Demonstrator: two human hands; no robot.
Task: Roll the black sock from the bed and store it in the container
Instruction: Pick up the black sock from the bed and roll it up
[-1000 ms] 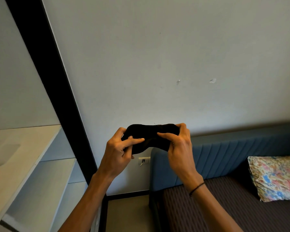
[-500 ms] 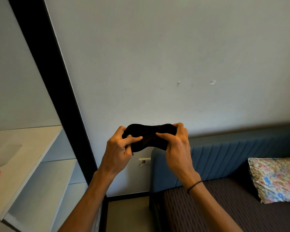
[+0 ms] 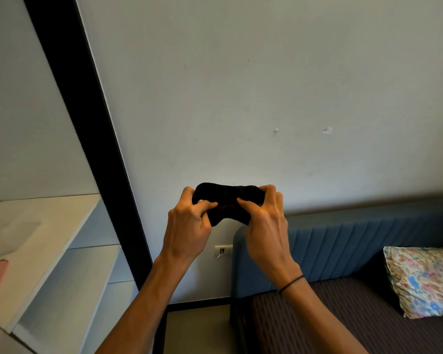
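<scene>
The black sock (image 3: 226,200) is bunched into a short thick roll, held up in front of the wall at mid-frame. My left hand (image 3: 187,226) grips its left end, thumb pressed on the near side. My right hand (image 3: 264,226) grips its right end, thumb on the front and fingers curled over the top. A black band circles my right wrist. The bed (image 3: 343,325), with a dark striped cover, lies low at the right. No container shows in this view.
A blue padded headboard (image 3: 356,241) runs along the wall behind the bed. A floral pillow (image 3: 425,279) lies at the far right. White shelves (image 3: 62,251) stand at the left beside a black vertical frame (image 3: 92,139). A wall socket (image 3: 223,250) sits below my hands.
Both hands have drawn slightly closer together, squeezing the sock into a tighter bundle. The view has shifted a little to the left.
</scene>
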